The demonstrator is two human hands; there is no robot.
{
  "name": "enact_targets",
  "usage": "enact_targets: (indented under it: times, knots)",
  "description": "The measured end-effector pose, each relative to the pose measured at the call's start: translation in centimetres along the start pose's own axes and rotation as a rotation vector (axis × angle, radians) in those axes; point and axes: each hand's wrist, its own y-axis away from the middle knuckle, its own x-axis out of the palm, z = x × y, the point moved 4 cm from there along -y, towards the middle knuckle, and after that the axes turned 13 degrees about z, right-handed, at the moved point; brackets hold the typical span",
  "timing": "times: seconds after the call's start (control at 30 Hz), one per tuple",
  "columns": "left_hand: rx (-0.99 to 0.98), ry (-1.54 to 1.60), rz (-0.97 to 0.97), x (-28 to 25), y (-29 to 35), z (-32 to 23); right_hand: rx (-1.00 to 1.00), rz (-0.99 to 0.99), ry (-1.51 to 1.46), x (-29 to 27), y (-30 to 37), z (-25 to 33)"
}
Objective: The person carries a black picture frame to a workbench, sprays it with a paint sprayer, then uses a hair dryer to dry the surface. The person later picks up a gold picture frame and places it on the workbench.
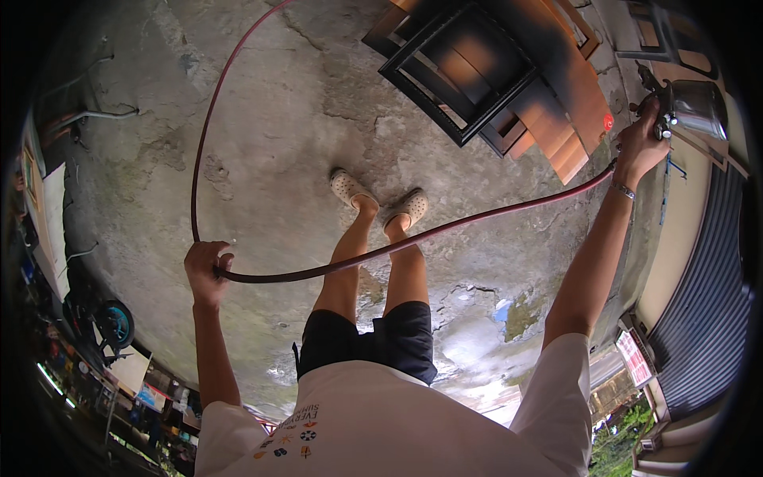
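My right hand [642, 147] is raised at the far right, its fingers wrapped round a spray gun [699, 109] with a shiny metal cup. A dark red air hose [413, 238] runs from beneath that hand, sags across in front of my legs and reaches my left hand [208, 270]. The left fingers are closed round the hose, which then curves away over the floor to the top edge. To the left of the spray gun, a black rectangular frame [499, 108] lies on brown boards [560, 143] smudged with black paint. The gun's trigger is hard to make out.
Worn, patchy concrete floor [270, 151] spreads around my feet. Another dark frame [675, 36] leans at the upper right. A corrugated shutter [707, 294] stands along the right side. On the left are a wheel with a blue rim [117, 323] and bent metal bars [91, 115].
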Motion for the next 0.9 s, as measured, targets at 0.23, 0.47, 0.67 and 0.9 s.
enact_targets:
  times: [0.23, 0.47, 0.67, 0.9]
  knots:
    - [-0.025, -0.057, -0.01, -1.6, -1.0, 1.7, -0.069, 0.244, -0.145, 7.6, 5.1, 0.1]
    - [-0.021, -0.066, 0.036, -2.8, -1.4, 1.9, 0.049, 0.74, -0.218, 9.8, 17.4, 2.0]
    - [-0.057, -0.077, 0.09, -3.2, -2.2, 1.1, 0.029, 1.066, -0.356, 8.2, 20.8, 6.4]
    - [-0.062, -0.036, -0.006, -2.5, -3.0, -1.0, -0.03, 0.765, -0.182, 12.2, 9.7, 2.9]
